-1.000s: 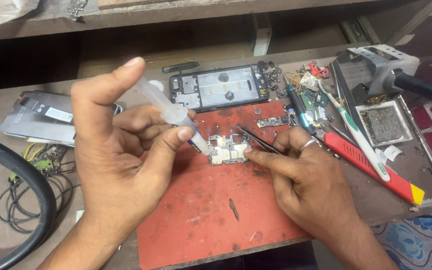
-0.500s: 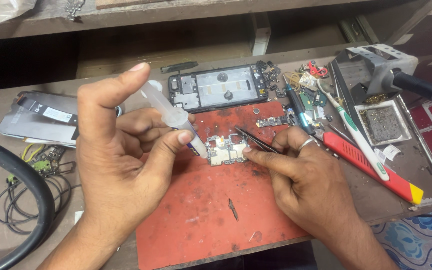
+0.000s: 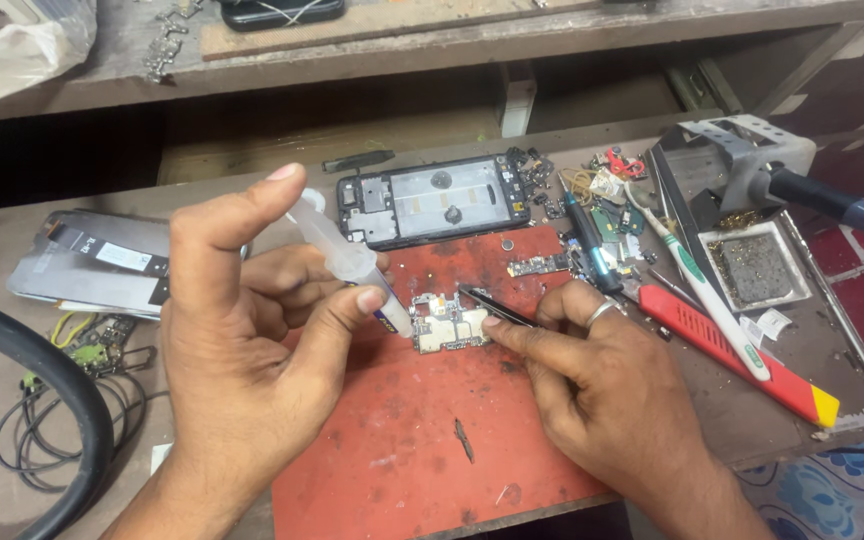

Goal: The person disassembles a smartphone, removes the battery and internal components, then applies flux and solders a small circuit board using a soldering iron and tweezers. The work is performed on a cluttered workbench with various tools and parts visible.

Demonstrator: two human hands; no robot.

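Observation:
My left hand [image 3: 242, 340] grips a clear plastic syringe [image 3: 342, 255], thumb raised near its plunger, its tip pointing down at a small phone circuit board [image 3: 449, 325] on the red work mat [image 3: 422, 440]. My right hand [image 3: 602, 390], a ring on one finger, holds black tweezers [image 3: 497, 306] whose tips rest on the board's upper right part. Both hands sit close on either side of the board.
An opened phone frame [image 3: 432, 200] lies behind the mat. To the right are a red-handled tool [image 3: 742, 360], a white-green toothbrush [image 3: 707, 290], a soldering stand with sponge tray [image 3: 752, 265] and loose small parts [image 3: 602, 190]. Black cables [image 3: 42, 430] and phone panels [image 3: 92, 265] lie left.
Both hands stay in nearly the same place; the syringe tip has shifted only slightly toward the board.

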